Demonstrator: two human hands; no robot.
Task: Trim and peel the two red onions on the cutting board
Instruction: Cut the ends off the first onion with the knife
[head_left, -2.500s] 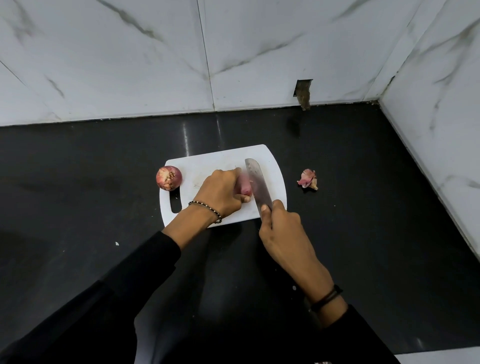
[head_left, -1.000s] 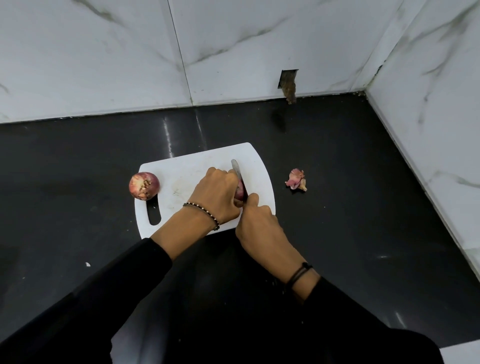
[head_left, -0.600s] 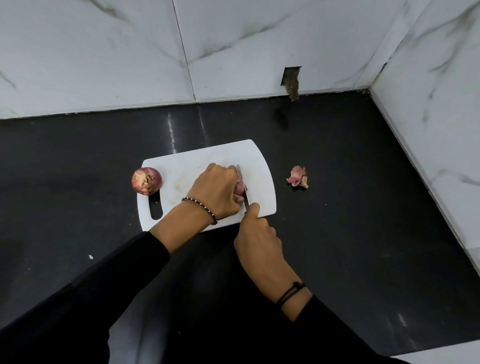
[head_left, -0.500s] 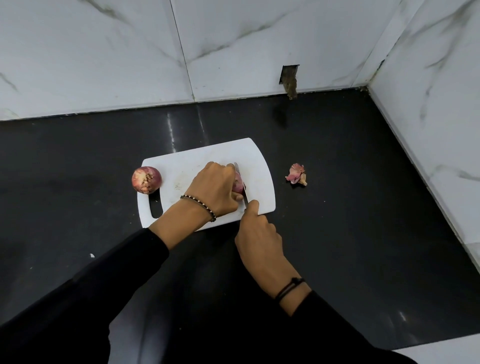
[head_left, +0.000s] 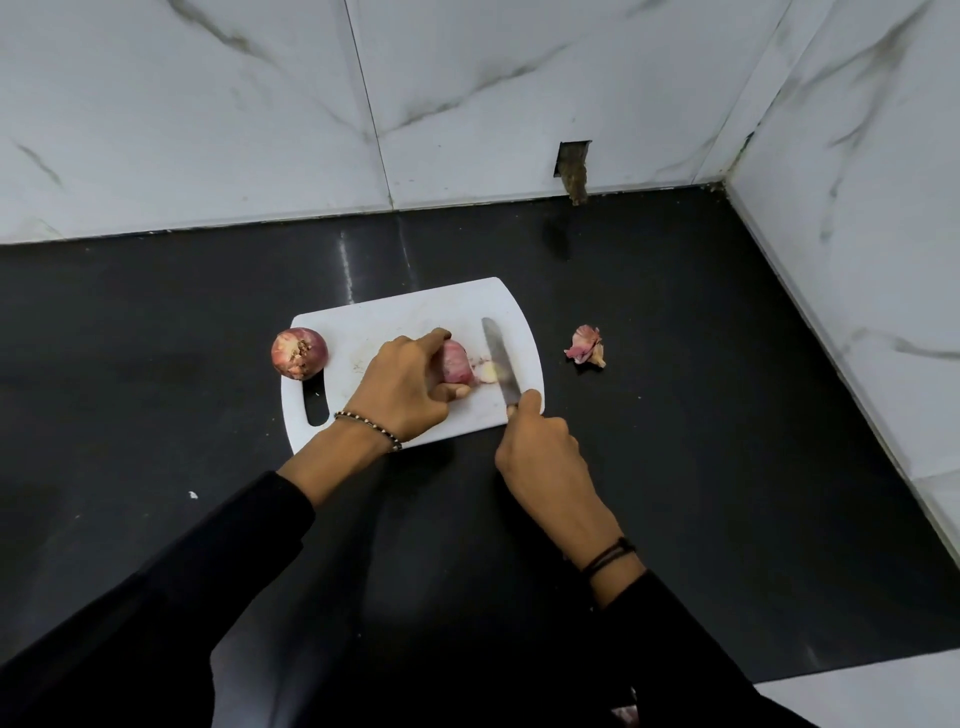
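Frame centre: white cutting board (head_left: 395, 322) on a black counter (head_left: 727, 415). On the board the left hand (head_left: 400, 389) holds one red onion (head_left: 458, 360), fingers curled over its top and thumb tucked beneath. Below and to the right, the right hand (head_left: 540, 457) grips the knife (head_left: 500, 361) by the handle, fingers closed round it. The blade lies just right of the onion, with a pale cut-off end (head_left: 487, 372) touching its left side. The second onion (head_left: 298, 353) sits at the board's left edge above the handle slot, root end towards the camera. Right of the board, on the counter, lies loose peel (head_left: 586, 347).
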